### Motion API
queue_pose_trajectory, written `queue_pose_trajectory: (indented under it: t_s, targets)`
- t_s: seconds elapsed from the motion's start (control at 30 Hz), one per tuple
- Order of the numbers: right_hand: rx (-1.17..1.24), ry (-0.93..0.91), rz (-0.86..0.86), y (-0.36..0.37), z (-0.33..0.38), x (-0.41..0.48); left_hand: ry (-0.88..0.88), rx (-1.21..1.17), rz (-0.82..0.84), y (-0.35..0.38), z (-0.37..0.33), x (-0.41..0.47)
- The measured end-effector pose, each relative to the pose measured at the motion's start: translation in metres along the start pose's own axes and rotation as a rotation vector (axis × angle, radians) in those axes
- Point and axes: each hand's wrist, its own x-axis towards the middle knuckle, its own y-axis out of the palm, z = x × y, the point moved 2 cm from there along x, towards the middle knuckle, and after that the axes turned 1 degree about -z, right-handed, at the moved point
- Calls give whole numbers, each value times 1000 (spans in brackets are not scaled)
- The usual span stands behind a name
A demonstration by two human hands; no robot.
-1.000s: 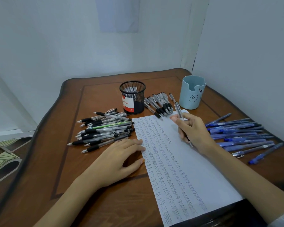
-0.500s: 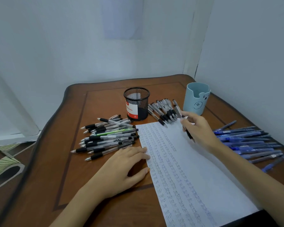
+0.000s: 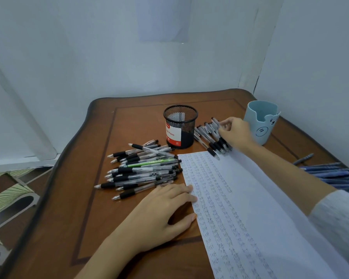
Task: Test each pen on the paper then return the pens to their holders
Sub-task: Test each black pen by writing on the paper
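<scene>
Pinching the upper end of a pen (image 3: 215, 121) with the right hand (image 3: 235, 133), thumb and fingertips curled together on it. Holding that pen against the right side of a row of black pens (image 3: 205, 135), all slanted with tips toward the near edge of the table (image 3: 129, 238), the nearest tips reaching the far edge of the paper (image 3: 260, 208). Reaching over the paper's far right corner with the forearm, grey sleeve (image 3: 338, 216) at the near right.

Row flanked by a black mesh cup (image 3: 180, 127) on its left and a pale blue cup (image 3: 260, 121) on its right, just behind the hand. Both cups upright toward the table's far edge, the blue one near the far right corner.

Pressing down with the left hand (image 3: 165, 210), fingers straight and spread, palm on the wood, fingertips and thumb tip on the paper's left edge. Paper slanted from mid-table to the near right edge, filled with columns of small handwritten words.

Just beyond the left fingers, a loose heap of black pens (image 3: 141, 174) toward the table's left side, mostly pointing left, one green pen (image 3: 147, 164) among them, right ends just beside the paper. Along the table's right edge, a spread of blue pens (image 3: 328, 175), partly hidden by the right forearm.

Past the left edge, patterned floor (image 3: 8, 192). Behind, pale walls (image 3: 89, 57) meeting beyond the far right corner.
</scene>
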Motion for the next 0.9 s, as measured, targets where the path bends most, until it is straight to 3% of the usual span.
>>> queue_pose_trajectory:
  t_s: [0.2,0.27,0.33,0.47,0.77,0.9]
  targets:
    - [-159,-132,-94,-9,9,-18,-1,-2,-13,0,-1,-1]
    - [-97,-249,-122,-13,22,-32,-4,-3,-20,-1,-1,-1]
    - [3,-333,-3,-12,39,-48,-5,-2,-16,0,-1,0]
    - [202,-295,346,9,63,-75,0,0,-32,0,-2,0]
    - [181,-293,341,31,76,-83,13,3,-26,0,0,0]
    - [406,-185,280,22,69,-85,15,8,-29,0,0,0]
